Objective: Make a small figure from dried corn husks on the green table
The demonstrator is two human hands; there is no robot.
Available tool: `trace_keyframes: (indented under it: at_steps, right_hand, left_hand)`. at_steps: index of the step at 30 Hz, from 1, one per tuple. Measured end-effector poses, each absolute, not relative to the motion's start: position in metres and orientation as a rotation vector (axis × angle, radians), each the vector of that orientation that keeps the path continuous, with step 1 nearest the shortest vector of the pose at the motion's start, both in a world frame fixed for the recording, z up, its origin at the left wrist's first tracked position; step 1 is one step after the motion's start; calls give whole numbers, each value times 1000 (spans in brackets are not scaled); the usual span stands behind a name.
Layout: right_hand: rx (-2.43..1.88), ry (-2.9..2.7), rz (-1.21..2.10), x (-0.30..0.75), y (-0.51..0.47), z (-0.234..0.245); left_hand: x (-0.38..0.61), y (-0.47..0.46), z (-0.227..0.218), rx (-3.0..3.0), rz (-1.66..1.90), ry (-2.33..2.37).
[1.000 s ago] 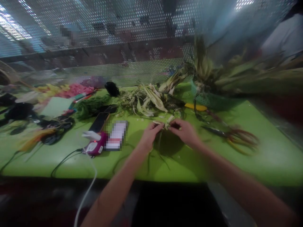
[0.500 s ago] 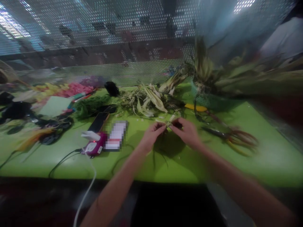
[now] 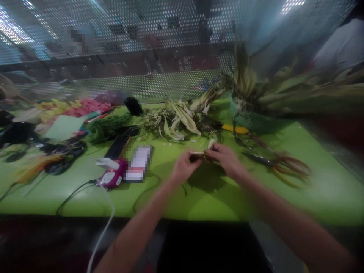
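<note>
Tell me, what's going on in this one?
At a green table, a person's left hand and right hand hold a small pale strip between their fingertips. Husks lie in a pile beyond the hands. Scissors lie to the right; a lit phone and purple box are to the left.

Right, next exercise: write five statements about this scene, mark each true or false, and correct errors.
1. The left hand and right hand hold a pale plant strip. True.
2. The scissors lie left of both hands. False: the scissors lie right of both.
3. A white cable crosses the front edge of the green table. True.
4. The magenta socket lies right of the lit phone. False: the magenta socket lies left of the lit phone.
5. Dried husks lie beyond both hands. True.
</note>
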State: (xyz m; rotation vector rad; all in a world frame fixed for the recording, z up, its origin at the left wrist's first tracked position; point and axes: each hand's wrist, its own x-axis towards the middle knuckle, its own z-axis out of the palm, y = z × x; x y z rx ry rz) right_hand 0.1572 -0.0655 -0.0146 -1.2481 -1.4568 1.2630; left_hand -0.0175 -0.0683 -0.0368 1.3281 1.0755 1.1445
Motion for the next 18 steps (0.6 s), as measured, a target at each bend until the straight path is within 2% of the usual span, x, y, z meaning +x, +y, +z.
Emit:
trace_keyframes:
  at_steps: [5,18]
  right_hand:
    - [-1202,-1255,1426,155,-62,-14]
    - [-1197,-1387,1165,163,-61,-7]
  left_hand:
    - [-16,-68,-37,1586,1161,1140]
    - [-12,-67,-32,1109,999,963]
